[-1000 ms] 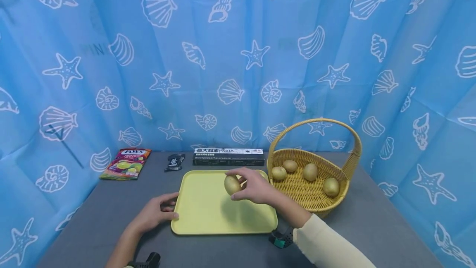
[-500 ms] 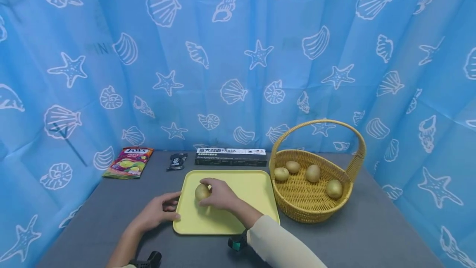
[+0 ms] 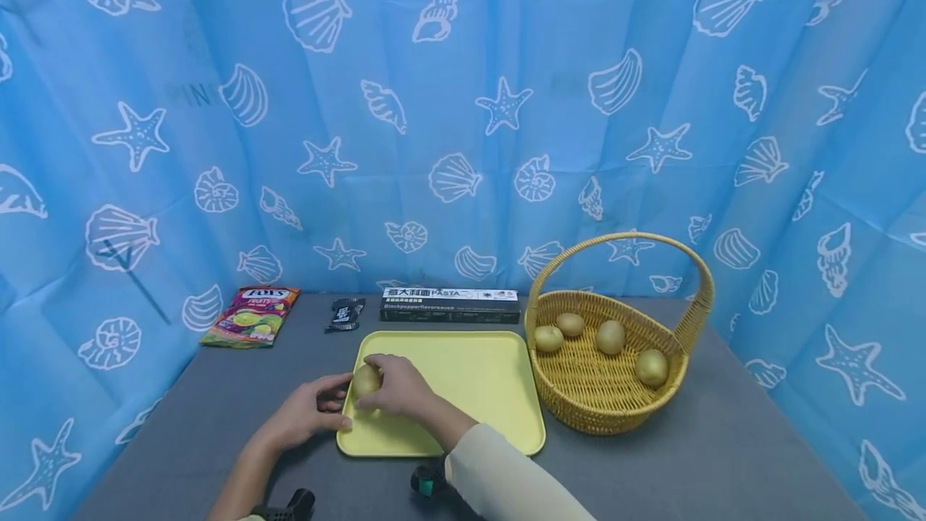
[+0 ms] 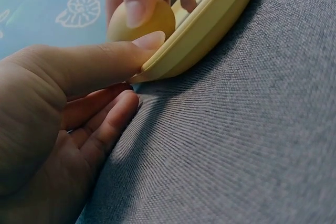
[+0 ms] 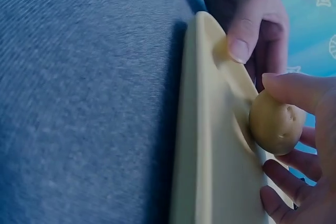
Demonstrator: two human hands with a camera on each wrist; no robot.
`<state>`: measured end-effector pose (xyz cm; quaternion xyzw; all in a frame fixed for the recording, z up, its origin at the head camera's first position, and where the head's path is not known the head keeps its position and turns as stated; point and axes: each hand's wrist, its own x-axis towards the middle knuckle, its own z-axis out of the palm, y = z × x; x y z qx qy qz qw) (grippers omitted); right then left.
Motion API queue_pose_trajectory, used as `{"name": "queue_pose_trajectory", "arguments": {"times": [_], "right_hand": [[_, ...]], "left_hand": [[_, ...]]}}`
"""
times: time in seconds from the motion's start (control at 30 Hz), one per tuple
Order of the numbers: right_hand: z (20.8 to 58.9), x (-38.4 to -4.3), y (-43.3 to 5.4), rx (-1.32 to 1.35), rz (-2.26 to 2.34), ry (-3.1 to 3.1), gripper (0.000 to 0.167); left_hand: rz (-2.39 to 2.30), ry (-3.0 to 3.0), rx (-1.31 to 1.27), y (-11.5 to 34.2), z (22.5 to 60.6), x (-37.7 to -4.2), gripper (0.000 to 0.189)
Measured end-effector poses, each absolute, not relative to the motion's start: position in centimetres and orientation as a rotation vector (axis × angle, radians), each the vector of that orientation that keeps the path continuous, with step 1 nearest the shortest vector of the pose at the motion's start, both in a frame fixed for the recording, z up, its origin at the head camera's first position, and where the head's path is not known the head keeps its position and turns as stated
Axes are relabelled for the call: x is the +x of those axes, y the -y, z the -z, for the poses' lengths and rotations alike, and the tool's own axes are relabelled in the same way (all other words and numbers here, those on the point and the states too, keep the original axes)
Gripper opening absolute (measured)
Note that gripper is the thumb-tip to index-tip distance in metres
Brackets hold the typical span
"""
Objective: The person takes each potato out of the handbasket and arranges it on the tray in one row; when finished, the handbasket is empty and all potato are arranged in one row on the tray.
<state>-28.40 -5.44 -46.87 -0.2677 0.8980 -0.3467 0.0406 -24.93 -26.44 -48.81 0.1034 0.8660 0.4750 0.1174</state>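
Between the thumb and fingers of my right hand is a round, tan potato, held at the left end of a yellow tray. In the right wrist view the potato shows small eyes in its skin and sits close over the tray's floor. My left hand holds the tray's left edge. Its thumb lies on the rim and the other fingers are curled below, as the left wrist view shows with the tray's wall beside them. The potato is just past the left thumb's tip.
A wicker basket with a tall handle stands right of the tray, several potatoes inside. Behind the tray lie a black pasta box and a small black packet. A colourful candy bag lies at the back left, before a blue curtain.
My right hand has carried the potato leftward across the tray and lower, from its middle to its left end. The left hand has stayed at the tray's edge.
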Motion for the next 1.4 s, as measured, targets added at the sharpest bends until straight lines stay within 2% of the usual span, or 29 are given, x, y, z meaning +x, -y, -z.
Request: {"name": "queue_pose_trajectory", "arguments": {"times": [0.53,1.0,1.4], "right_hand": [[46.9,-27.5,4.2,-0.892,1.028,-2.771,0.076],[47.1,-26.9,4.6,-0.768,1.07,-2.81,0.067],[47.4,-26.8,3.0,-0.804,1.152,-2.731,0.079]], "left_hand": [[-1.362,-2.552,0.315,26.6,49.3,-25.2,0.083],[-1.376,-2.543,0.346,26.6,49.3,-25.2,0.084],[-1.401,-2.537,0.375,26.6,49.3,-25.0,0.081]]}}
